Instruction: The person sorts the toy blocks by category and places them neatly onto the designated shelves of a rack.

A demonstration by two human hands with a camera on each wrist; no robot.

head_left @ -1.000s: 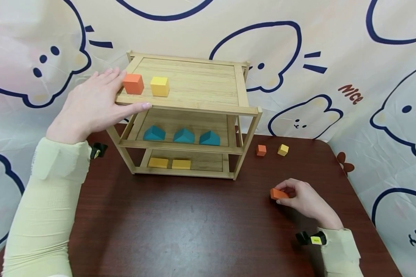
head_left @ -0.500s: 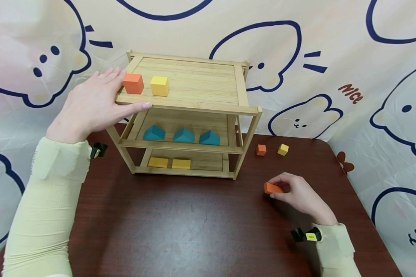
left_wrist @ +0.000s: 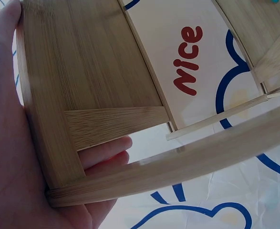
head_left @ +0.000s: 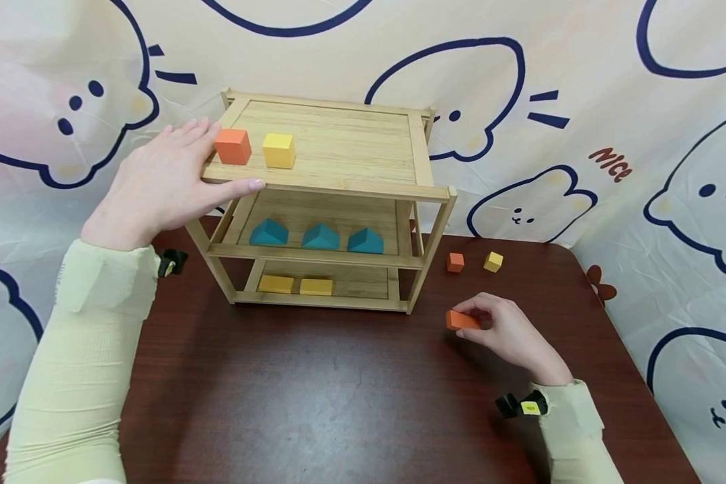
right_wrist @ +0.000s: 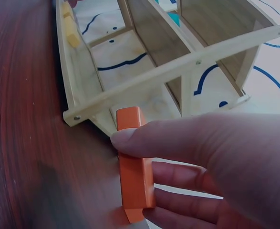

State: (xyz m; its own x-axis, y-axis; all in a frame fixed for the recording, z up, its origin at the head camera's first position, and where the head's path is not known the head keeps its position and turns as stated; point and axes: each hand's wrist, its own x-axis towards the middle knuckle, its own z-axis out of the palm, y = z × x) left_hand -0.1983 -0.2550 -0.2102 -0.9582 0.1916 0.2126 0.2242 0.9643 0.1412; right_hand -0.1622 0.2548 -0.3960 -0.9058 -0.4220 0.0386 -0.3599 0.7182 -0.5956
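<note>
A smooth, pale cloth printed with navy cartoon outlines (head_left: 448, 81) backs a glossy, dark reddish-brown tabletop (head_left: 333, 390). On it stands a three-tier shelf (head_left: 357, 148) of light, straight-grained wood with slender square-edged rails. The left hand (head_left: 163, 178) lies against its upper left corner, fingers extended, thumb along the front edge. The right hand (head_left: 511, 329) pinches a long orange block (right_wrist: 137, 176) between thumb and fingers, over the table near the shelf's right front foot. Inside sit three blue prisms (head_left: 320, 236) and, below, two flat yellow blocks (head_left: 316, 287); orange and yellow cubes (head_left: 278, 150) rest on top, two more cubes (head_left: 455, 263) on the table. The cloth reads "Nice" (head_left: 611, 165); a yellow wrist label (head_left: 529, 407) is too small to read
</note>
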